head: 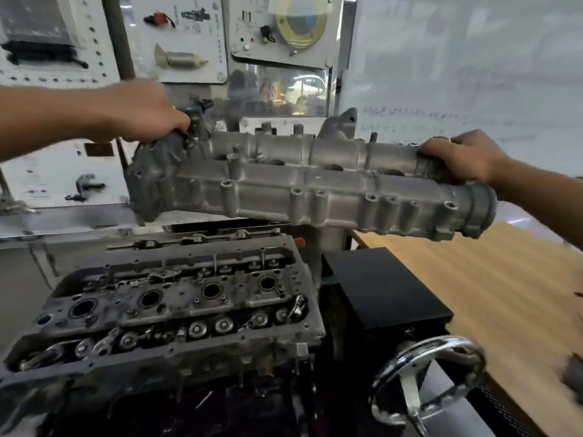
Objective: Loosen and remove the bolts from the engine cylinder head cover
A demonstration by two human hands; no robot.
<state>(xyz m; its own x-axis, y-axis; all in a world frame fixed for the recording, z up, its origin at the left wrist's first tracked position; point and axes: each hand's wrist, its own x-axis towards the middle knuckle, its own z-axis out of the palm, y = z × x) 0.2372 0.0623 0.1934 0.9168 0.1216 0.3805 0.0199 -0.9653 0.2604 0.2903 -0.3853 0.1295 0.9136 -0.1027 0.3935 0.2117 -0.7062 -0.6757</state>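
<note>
Cylinder head (176, 310) lies bare below the fingers (181, 123). Left hand (148, 111) and right hand (457, 156) clamp the raised cylinder head cover (315, 184). Bolts seemingly out; steady set-down next.

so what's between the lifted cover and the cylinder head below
Nothing: in the head view the gap between cover and cylinder head is bare, only background behind.

A clear gap lies between cover (315, 187) and cylinder head (176, 298) below.

An automotive training workshop: mounted engine (176, 310), wall display boards (176, 39) of car parts, whiteboard (473, 58)
</note>
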